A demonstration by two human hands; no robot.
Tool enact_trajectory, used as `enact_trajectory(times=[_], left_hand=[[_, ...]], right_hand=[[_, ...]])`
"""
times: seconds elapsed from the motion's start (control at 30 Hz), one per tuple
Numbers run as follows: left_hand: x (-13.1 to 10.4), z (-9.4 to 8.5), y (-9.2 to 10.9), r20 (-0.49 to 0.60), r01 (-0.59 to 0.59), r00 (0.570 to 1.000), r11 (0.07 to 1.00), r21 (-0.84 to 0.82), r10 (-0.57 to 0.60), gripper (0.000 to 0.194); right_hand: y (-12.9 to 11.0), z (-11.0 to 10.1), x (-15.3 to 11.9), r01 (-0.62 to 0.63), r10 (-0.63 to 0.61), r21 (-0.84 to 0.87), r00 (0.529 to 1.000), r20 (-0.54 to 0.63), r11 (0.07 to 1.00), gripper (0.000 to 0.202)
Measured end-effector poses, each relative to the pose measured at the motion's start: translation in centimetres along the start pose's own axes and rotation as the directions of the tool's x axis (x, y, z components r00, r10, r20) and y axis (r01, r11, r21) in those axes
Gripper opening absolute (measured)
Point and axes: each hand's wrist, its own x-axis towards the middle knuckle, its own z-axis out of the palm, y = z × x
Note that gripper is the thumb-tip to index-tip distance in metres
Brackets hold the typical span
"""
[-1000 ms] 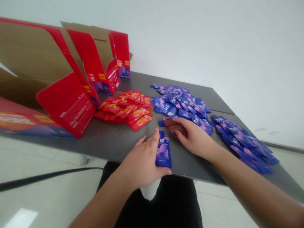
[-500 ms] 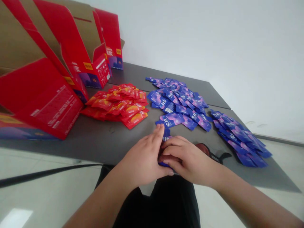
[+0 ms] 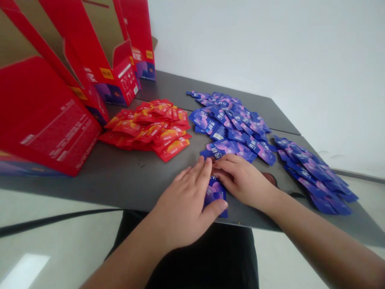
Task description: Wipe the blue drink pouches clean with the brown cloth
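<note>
A blue-purple packet (image 3: pixel 215 192) lies at the table's front edge between my hands. My left hand (image 3: pixel 186 204) rests over its left side, fingers stretched out and thumb lying across its lower part. At its upper right is my right hand (image 3: pixel 242 178), with the fingers curled over the packet's top end; what the fingertips grip is hidden. Just beyond my fingertips spreads a loose pile of blue packets (image 3: pixel 231 124). Red packets (image 3: pixel 150 128) are heaped to the left of that pile.
Tall red cartons (image 3: pixel 99 52) with open flaps stand on the left of the grey table (image 3: pixel 120 176). Overlapping blue packets (image 3: pixel 315 174) form a row at the right. A dark brown object (image 3: pixel 270 178) lies partly behind my right forearm. A white wall rises behind.
The view has shifted slightly. My right hand has moved up and away from my left thumb, uncovering more of the blue packet, which now lies flatter at the edge.
</note>
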Motion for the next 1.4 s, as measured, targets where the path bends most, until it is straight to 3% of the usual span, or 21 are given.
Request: enact_trajectory(times=[0.07, 0.17, 0.23, 0.33, 0.4, 0.5, 0.73, 0.9, 1.0, 1.1, 1.23, 1.33, 1.4], left_hand=[[0.1, 0.3, -0.1, -0.03, 0.016, 0.999, 0.999, 0.034, -0.015, 0.086], [0.3, 0.6, -0.1, -0.047, 0.037, 0.998, 0.998, 0.05, -0.035, 0.099], [0.4, 0.8, -0.1, -0.053, 0.041, 0.998, 0.998, 0.038, -0.039, 0.102], [0.4, 0.9, -0.2, -0.067, 0.045, 0.997, 0.999, -0.006, -0.045, 0.108], [0.4, 1.0, -0.4, -0.081, 0.042, 0.996, 0.999, -0.031, -0.044, 0.115], [0.5, 1.1, -0.6, -0.088, 0.034, 0.995, 0.999, -0.041, -0.037, 0.117], [0.6, 0.7, -0.3, -0.035, 0.066, 0.997, 0.998, -0.022, -0.067, 0.12], [0.4, 0.1, -0.6, 0.012, 0.018, 1.0, 1.0, 0.005, -0.018, 0.109], [0.3, -0.3, -1.0, 0.068, -0.037, 0.997, 0.999, 0.003, 0.037, 0.123], [0.3, -0.4, -1.0, 0.091, -0.045, 0.995, 0.999, 0.012, 0.044, 0.133], [0.2, -0.1, -0.8, 0.047, -0.042, 0.998, 0.999, 0.019, 0.041, 0.128], [0.1, 0.2, -0.7, 0.014, -0.039, 0.999, 0.999, -0.012, 0.039, 0.131], [0.0, 0.2, -0.7, 0.01, -0.033, 0.999, 0.999, -0.036, 0.034, 0.134]], right_hand=[[0.2, -0.1, 0.0, 0.008, -0.006, 0.037, 0.999, -0.044, 0.999, 0.016], [-0.7, -0.9, -0.6, -0.013, 0.027, 0.089, 0.986, -0.165, 0.996, 0.022], [-2.1, -1.7, -1.2, -0.017, 0.041, 0.143, 0.985, -0.166, 0.99, 0.031], [-4.4, -2.5, -2.2, -0.014, 0.0, 0.281, 0.999, 0.048, 0.96, 0.028], [-5.2, -2.5, -2.4, -0.016, -0.047, 0.32, 0.981, 0.187, 0.947, 0.02], [-5.1, -2.0, -2.3, 0.008, -0.076, 0.277, 0.968, 0.238, 0.961, 0.016], [-2.1, -1.0, -1.6, 0.045, -0.065, 0.147, 0.989, 0.136, 0.988, 0.013], [0.0, -0.7, -0.5, 0.009, -0.01, 0.018, 0.998, 0.07, 1.0, 0.015], [1.0, -0.6, 0.1, -0.016, 0.017, -0.032, 0.999, 0.041, 0.999, 0.017], [1.0, -0.7, 0.1, -0.064, 0.062, -0.027, 0.997, -0.056, 0.998, 0.017], [-1.7, -1.5, -1.1, -0.144, 0.169, 0.145, 0.968, -0.183, 0.979, 0.021], [-4.4, -2.0, -2.2, -0.084, 0.08, 0.265, 0.996, 0.026, 0.96, 0.017], [-5.5, -1.9, -2.6, -0.053, -0.006, 0.333, 0.985, 0.171, 0.941, 0.015]])
